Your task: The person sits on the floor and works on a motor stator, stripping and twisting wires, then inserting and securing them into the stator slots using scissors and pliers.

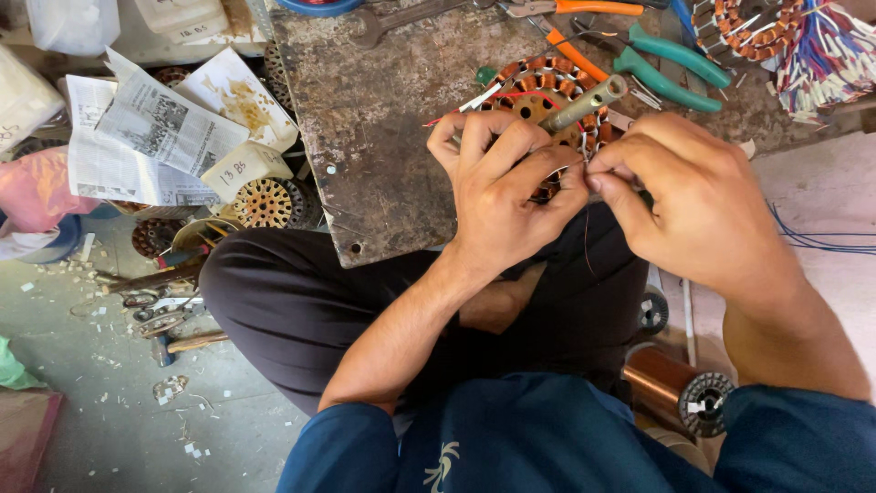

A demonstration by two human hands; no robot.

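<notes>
- Head view, far left of the frame: newspaper sheets (151, 128) and a spare stator core (265, 203) lie on the floor.
- Centre: left hand (497, 196) grips the copper-wound stator (547, 96) at the table (383, 137) edge, fingers closed around it.
- Right of centre: right hand (703, 205) pinches a thin wire (586, 242); pulling hard could likely snap it.
- Lower right: a copper wire spool (671, 388).

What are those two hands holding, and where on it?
Left hand steadies the copper-wound stator at its near rim; right hand pinches a thin wire there.
</notes>
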